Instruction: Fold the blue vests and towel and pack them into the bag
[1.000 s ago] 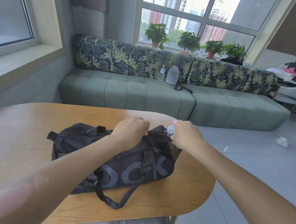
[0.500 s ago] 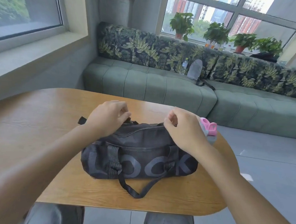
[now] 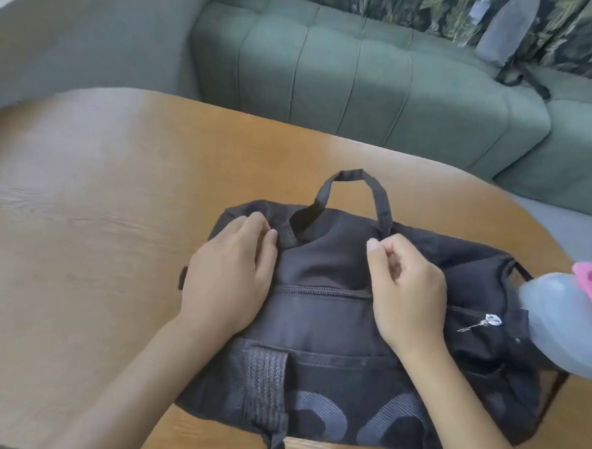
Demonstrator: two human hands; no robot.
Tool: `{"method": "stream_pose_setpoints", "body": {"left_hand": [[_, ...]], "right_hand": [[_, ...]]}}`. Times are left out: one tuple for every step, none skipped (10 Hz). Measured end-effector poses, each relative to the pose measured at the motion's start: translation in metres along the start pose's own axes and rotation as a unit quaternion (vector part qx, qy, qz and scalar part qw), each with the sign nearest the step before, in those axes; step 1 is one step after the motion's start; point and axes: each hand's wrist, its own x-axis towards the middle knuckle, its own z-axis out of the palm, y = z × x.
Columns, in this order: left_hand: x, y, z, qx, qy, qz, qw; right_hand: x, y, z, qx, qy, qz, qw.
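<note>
Bottle beside bag — sofa behind

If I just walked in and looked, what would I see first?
First you'd see a black bag lying in the middle of the wooden table, with two hands on top of it: the left hand resting flat and the right hand with curled fingers. Next, a pale bottle with a pink lid sticks out at the bag's right end, and a green sofa sits behind the table.
</note>
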Motion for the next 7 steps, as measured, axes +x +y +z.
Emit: {"method": "stream_pose_setpoints", "body": {"left_hand": [[0.005, 0.002, 0.003, 0.017, -0.015, -0.017, 1.000], [0.007, 0.004, 0.000, 0.012, -0.021, -0.033, 0.999], [0.009, 0.010, -0.006, 0.029, -0.049, -0.049, 0.997], [0.012, 0.020, -0.016, 0.015, -0.113, -0.097, 0.989], [0.015, 0.029, -0.036, -0.018, -0.182, -0.160, 0.970], [0.023, 0.049, -0.066, -0.019, -0.232, -0.214, 0.949], [0.031, 0.077, -0.103, -0.043, -0.225, -0.260, 0.938]], "right_hand": [[0.001, 0.005, 0.006, 0.038, -0.002, 0.023, 0.999], [0.003, 0.002, 0.009, 0.038, -0.008, 0.045, 0.998], [0.002, -0.001, 0.006, 0.026, -0.018, 0.065, 0.997], [0.001, -0.004, 0.001, 0.043, -0.037, 0.103, 0.993], [0.001, -0.011, -0.009, 0.048, -0.079, 0.145, 0.985], [0.008, -0.032, -0.027, 0.040, -0.139, 0.196, 0.970], [0.015, -0.055, -0.054, 0.058, -0.192, 0.231, 0.952]]}}
